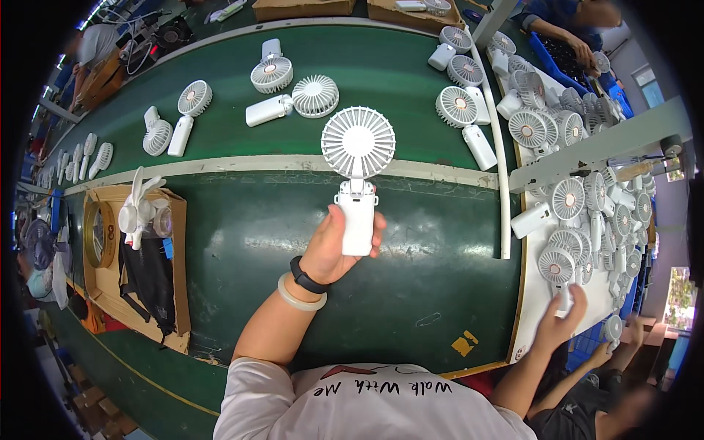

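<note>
My left hand (334,246) is closed around the white handle of a handheld fan (358,220), its round grille upright above the dark green table. A dark band and a pale bangle circle that wrist. Far to the right, my right hand (563,319) curls its fingers around the lower handle of another white handheld fan (557,265). That fan lies at the edge of a large heap of similar fans (568,198) on a white surface. Part of its handle is hidden by my fingers.
Several white fans (315,96) lie on the green belt (220,66) across the table's far side. A cardboard box (180,271) with a black bag stands left. A white pipe (503,183) and metal beam (587,150) border the heap. Co-workers' hands (603,356) show at right.
</note>
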`<state>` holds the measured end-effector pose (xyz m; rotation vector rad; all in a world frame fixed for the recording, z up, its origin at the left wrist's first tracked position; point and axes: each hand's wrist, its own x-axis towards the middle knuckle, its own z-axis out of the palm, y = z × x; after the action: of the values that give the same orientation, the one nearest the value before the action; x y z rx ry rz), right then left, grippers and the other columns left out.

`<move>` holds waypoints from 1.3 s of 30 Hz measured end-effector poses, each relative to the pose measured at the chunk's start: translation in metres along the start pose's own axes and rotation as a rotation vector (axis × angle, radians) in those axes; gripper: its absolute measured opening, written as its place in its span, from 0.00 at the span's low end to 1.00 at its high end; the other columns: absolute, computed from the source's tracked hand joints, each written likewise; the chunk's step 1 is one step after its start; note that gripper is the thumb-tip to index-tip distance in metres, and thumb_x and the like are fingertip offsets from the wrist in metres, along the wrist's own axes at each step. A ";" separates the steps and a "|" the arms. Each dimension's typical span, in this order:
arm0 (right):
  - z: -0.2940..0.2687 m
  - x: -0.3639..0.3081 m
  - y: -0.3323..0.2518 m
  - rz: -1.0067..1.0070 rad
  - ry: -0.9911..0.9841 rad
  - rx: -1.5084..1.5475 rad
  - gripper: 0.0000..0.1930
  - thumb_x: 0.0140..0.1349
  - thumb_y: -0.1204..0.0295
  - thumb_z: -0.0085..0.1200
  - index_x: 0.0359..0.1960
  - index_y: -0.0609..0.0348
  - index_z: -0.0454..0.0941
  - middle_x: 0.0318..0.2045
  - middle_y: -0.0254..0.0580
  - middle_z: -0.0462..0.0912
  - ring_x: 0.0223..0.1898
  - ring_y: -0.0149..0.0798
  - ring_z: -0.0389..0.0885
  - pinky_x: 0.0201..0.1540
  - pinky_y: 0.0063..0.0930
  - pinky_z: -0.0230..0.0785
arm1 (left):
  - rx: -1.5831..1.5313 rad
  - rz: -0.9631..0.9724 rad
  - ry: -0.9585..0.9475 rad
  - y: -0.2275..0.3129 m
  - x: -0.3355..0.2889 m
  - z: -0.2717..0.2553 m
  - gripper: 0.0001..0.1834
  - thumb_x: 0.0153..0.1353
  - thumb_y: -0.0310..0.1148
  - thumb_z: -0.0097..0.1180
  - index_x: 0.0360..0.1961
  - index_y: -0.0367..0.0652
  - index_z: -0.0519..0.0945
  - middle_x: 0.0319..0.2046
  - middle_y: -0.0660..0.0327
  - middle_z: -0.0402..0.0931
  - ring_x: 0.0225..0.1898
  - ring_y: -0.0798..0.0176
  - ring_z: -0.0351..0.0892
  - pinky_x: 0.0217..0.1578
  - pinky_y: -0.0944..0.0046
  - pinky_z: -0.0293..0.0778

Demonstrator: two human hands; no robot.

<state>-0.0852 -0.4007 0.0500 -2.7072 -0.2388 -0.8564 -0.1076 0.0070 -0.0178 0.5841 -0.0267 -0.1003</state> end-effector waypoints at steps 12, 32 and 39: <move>0.105 0.064 -0.100 -0.337 -0.233 0.291 0.13 0.46 0.81 0.56 0.37 0.60 0.75 0.41 0.47 0.75 0.45 0.51 0.72 0.49 0.39 0.64 | -0.027 0.043 0.062 -0.007 0.005 -0.016 0.26 0.67 0.46 0.38 0.60 0.39 0.60 0.53 0.46 0.67 0.49 0.52 0.74 0.47 0.53 0.73; 0.217 0.116 -0.180 0.271 -0.778 1.444 0.26 0.64 0.56 0.46 0.58 0.58 0.61 0.40 0.46 0.76 0.35 0.40 0.77 0.37 0.31 0.71 | 0.186 0.147 0.290 -0.003 0.005 -0.018 0.24 0.63 0.28 0.48 0.59 0.41 0.56 0.49 0.53 0.70 0.49 0.56 0.74 0.49 0.57 0.71; 0.190 0.065 -0.203 0.606 -1.161 2.278 0.31 0.66 0.46 0.34 0.65 0.49 0.49 0.46 0.46 0.69 0.33 0.39 0.71 0.35 0.34 0.66 | 0.201 0.177 0.320 0.000 0.008 -0.015 0.25 0.63 0.27 0.46 0.60 0.42 0.56 0.50 0.51 0.69 0.49 0.53 0.75 0.50 0.55 0.72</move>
<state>0.0196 -0.1430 -0.0153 -0.5512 -0.2582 0.8995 -0.0987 0.0142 -0.0304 0.7899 0.2243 0.1707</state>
